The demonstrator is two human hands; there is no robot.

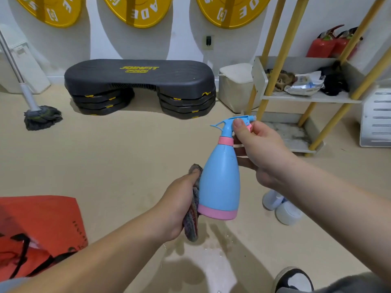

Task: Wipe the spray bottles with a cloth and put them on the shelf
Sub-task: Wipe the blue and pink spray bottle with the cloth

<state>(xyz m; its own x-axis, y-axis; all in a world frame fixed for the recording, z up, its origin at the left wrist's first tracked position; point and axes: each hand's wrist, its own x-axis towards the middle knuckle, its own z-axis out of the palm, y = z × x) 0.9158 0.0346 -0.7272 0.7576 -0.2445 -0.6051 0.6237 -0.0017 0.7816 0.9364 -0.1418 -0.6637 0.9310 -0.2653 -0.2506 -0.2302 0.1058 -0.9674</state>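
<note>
Head view: the right hand [257,144] holds the blue spray bottle [220,182] in the air over the floor, fingers closed round its pink collar and thumb laid on the trigger head, so the body hangs nearly upright with its pink base lowest. The left hand [179,205] is wrapped round a grey cloth [193,220] and presses it flat against the bottle's left flank. Two pale bottles [281,206] lie on the floor just beyond the right wrist. The shelf [311,98], with yellow posts, stands to the right against the wall, its middle board already carrying rags and packets. To wipe well, it seems best to keep the neck grip firm, turn the bottle against the cloth, and sweep from shoulder to base so no side is missed, the wet patch on the floor below hinting at drips
</note>
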